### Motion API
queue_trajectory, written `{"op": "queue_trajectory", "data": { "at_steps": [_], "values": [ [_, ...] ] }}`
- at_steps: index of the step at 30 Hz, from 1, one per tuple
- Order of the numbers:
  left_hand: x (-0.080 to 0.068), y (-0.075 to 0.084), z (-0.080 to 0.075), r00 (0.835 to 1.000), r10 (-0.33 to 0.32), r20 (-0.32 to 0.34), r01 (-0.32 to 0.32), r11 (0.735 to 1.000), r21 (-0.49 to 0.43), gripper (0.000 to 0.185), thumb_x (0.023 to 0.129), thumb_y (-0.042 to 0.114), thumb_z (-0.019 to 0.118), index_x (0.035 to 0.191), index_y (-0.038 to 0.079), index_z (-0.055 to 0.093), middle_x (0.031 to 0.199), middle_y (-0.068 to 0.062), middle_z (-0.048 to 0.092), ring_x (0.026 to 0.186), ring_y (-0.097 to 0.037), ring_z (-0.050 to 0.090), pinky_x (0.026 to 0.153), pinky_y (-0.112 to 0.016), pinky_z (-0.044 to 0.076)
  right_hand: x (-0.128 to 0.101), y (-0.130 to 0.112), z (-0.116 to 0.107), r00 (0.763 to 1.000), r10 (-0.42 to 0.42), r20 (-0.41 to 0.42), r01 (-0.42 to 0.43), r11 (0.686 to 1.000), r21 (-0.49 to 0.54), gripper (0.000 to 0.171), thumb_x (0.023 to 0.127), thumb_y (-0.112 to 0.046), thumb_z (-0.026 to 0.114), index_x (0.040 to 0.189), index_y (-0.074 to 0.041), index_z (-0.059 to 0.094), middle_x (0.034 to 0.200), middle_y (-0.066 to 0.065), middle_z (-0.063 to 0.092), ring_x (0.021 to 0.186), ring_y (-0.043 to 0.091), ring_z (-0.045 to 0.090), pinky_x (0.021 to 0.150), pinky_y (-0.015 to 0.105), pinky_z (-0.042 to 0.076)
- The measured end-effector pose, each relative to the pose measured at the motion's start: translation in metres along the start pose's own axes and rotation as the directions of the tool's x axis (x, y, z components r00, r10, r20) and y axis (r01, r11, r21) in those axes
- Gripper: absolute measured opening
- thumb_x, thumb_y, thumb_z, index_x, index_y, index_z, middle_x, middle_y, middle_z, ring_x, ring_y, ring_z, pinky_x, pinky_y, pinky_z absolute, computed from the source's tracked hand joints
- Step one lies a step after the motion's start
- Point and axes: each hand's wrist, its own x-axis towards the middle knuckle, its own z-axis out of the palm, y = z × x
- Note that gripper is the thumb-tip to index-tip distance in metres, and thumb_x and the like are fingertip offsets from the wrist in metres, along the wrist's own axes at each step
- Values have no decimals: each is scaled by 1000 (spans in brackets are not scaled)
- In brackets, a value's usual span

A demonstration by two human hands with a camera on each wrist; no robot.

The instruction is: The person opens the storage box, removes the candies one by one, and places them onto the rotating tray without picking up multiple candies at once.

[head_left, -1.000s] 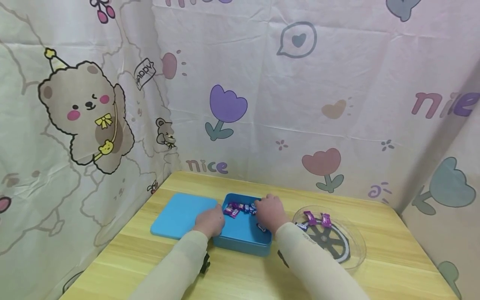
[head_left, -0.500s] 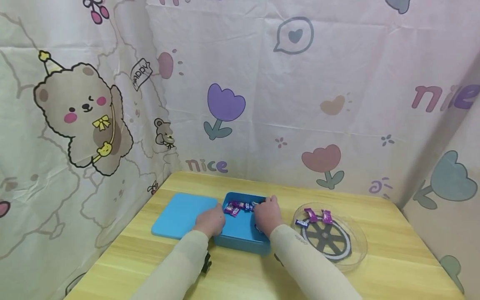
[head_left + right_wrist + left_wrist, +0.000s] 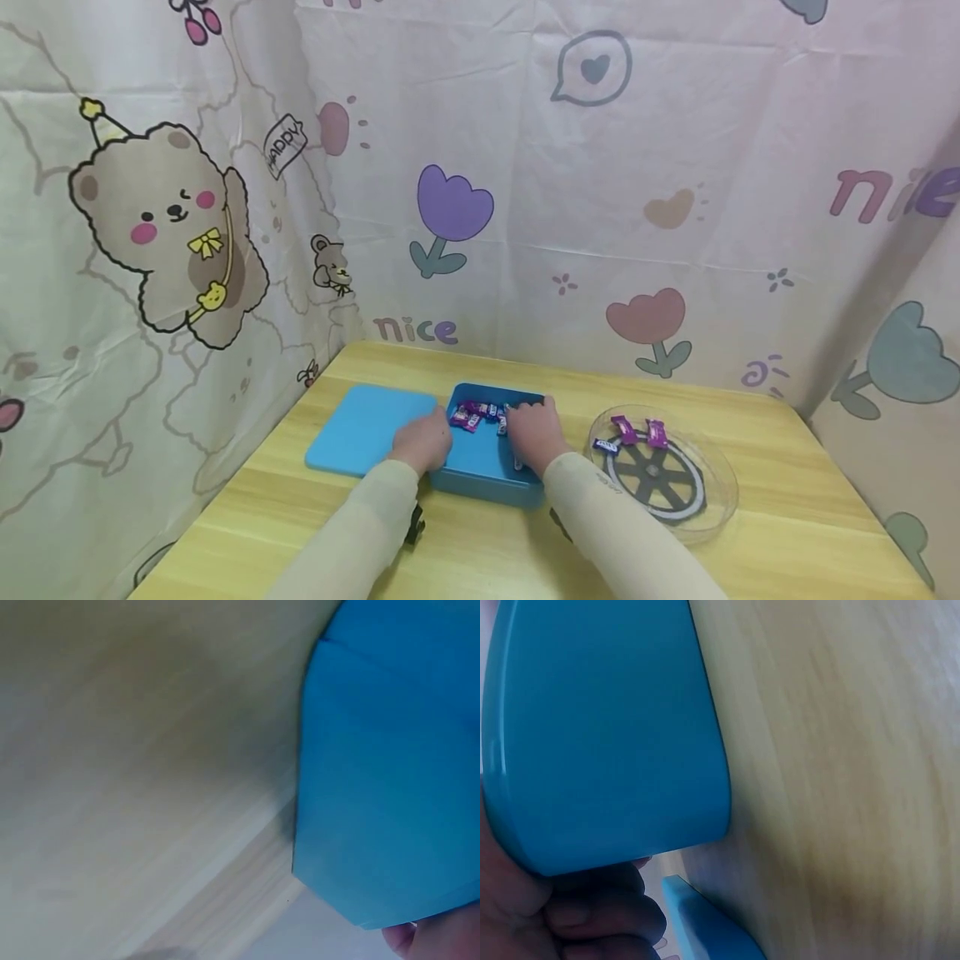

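**A:** What do you have, left to right?

**B:** At nine o'clock of the scene I see the flat blue rectangular lid [image 3: 367,427] lying on the pale wooden table [image 3: 787,517]. Just beside it, at its three o'clock, sits the open blue rectangular tin box [image 3: 487,467]. My left hand [image 3: 423,442] grips the box's left wall, fingers curled round the edge; the left wrist view shows those curled fingers [image 3: 592,915] under the blue rim.

**A:** And the right hand?

**B:** My right hand [image 3: 534,432] is inside the box, knuckles up, fingers bent down onto the row of small purple and blue wrapped candies [image 3: 476,414] at the box's twelve o'clock wall. I cannot tell whether it has one pinched; the right wrist view shows only blue metal and one fingertip [image 3: 409,939].

**A:** What has changed?

**B:** A second ago that hand sat nearer the box's middle; since then it has slid toward the far wall, onto the sweets. The left hand has stayed put. I read this as one more candy being fetched.

**A:** Further right?

**B:** At three o'clock, well apart from the box, the clear round plastic dish [image 3: 720,500] with a black wheel pattern holds three wrapped candies [image 3: 637,433] at its far left edge, the same count as before.
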Motion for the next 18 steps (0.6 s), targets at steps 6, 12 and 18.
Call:
{"op": "queue_trajectory", "data": {
  "at_steps": [6,12,18],
  "values": [
    [-1,1,1,1000,-3,-1,3,1000,-2,55,104,16,49,153,-5,35,139,-21,58,89,-26,59,69,-45,56,-1,3,1,1000,-6,-1,6,1000,27,28,95,-30,73,119,-16,74,102,7,75,96,29,68,102,58,41],
    [0,2,1,1000,-5,4,5,1000,2,54,105,15,49,153,-5,35,144,-21,54,98,-27,59,81,-51,56,-1,12,-1,996,-14,-86,28,985,170,19,95,-25,73,111,-16,73,100,3,73,89,25,64,83,45,45],
    [0,0,0,1000,5,4,-5,1000,4,55,104,14,49,153,-6,35,143,-22,54,97,-28,59,78,-50,56,-4,31,-15,989,63,-136,-4,920,392,9,93,-20,72,101,-18,69,88,-3,66,74,17,57,78,39,52]
  ]
}}
